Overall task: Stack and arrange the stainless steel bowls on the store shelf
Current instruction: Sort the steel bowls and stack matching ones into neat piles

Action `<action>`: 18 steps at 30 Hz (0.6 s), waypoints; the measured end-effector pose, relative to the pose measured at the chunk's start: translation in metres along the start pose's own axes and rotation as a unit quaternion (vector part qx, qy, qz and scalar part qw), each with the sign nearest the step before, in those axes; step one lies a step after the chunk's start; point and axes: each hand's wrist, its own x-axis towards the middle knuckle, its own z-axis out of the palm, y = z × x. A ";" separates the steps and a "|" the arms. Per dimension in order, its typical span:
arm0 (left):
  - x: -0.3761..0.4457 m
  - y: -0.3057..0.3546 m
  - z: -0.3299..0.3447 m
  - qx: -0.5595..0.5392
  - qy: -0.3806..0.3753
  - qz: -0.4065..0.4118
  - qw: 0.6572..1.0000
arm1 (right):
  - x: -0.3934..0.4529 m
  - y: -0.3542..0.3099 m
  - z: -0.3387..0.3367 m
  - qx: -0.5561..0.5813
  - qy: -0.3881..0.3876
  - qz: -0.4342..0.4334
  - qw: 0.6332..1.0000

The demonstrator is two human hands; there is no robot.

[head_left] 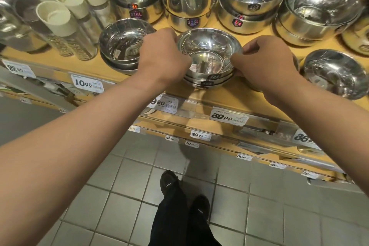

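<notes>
Bare forearms, black trousers (171, 219), black shoes (168, 182) with white marks

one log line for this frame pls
step: seating bowl stack | left hand: grip on rim | right hand: grip on rim | place: shelf front edge

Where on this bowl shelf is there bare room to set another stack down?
Bare wood shows between the held stack and the right front bowl, behind the right hand, and along the shelf front edge. The back row and the cups are crowded.
</notes>
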 end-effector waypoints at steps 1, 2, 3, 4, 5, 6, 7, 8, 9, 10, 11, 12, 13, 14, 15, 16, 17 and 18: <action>0.002 -0.001 0.001 0.005 0.003 0.002 1.000 | 0.000 0.001 0.001 0.004 0.001 -0.005 1.000; 0.003 -0.001 0.001 0.010 0.008 0.004 1.000 | 0.000 0.001 0.001 0.008 0.001 -0.008 1.000; 0.005 -0.002 0.002 0.011 0.012 0.003 1.000 | 0.000 0.002 0.002 0.010 0.001 -0.011 1.000; 0.006 -0.002 0.002 0.010 0.015 0.000 1.000 | 0.000 0.002 0.003 0.011 0.002 -0.013 1.000; 0.008 -0.002 0.001 0.010 0.017 -0.003 1.000 | 0.000 0.002 0.003 0.012 0.004 -0.015 1.000; 0.009 -0.003 0.002 0.011 0.018 -0.002 1.000 | -0.001 0.002 0.004 0.014 0.007 -0.016 1.000; 0.010 -0.003 0.001 0.013 0.019 0.000 1.000 | -0.001 0.002 0.004 0.018 0.010 -0.015 1.000; 0.011 -0.003 0.001 0.013 0.021 0.002 1.000 | -0.001 0.002 0.005 0.022 0.012 -0.013 1.000; 0.012 -0.004 0.000 0.013 0.024 0.005 1.000 | -0.001 0.001 0.006 0.026 0.013 -0.011 1.000; 0.013 -0.005 -0.001 0.013 0.028 0.009 0.999 | -0.001 0.001 0.007 0.027 0.014 -0.010 0.999; 0.014 -0.005 -0.001 0.014 0.030 0.012 0.999 | -0.001 0.002 0.007 0.028 0.015 -0.010 0.999; 0.015 -0.006 -0.001 0.013 0.031 0.013 0.999 | -0.001 0.002 0.008 0.030 0.016 -0.010 0.999; 0.016 -0.006 -0.001 0.012 0.031 0.014 0.999 | 0.000 0.003 0.009 0.033 0.017 -0.010 0.999; 0.016 -0.006 -0.001 0.010 0.030 0.015 0.999 | -0.001 0.003 0.010 0.037 0.016 -0.008 0.999; 0.016 -0.006 -0.001 0.009 0.028 0.016 0.999 | -0.001 0.003 0.011 0.041 0.017 -0.005 0.999; 0.017 -0.006 -0.001 0.009 0.027 0.016 0.999 | -0.002 0.004 0.012 0.044 0.017 -0.002 0.999; 0.017 -0.007 -0.001 0.008 0.026 0.017 0.999 | -0.002 0.004 0.013 0.046 0.019 0.000 0.999; 0.017 -0.007 -0.001 0.006 0.025 0.018 0.999 | -0.003 0.004 0.013 0.048 0.021 0.002 0.999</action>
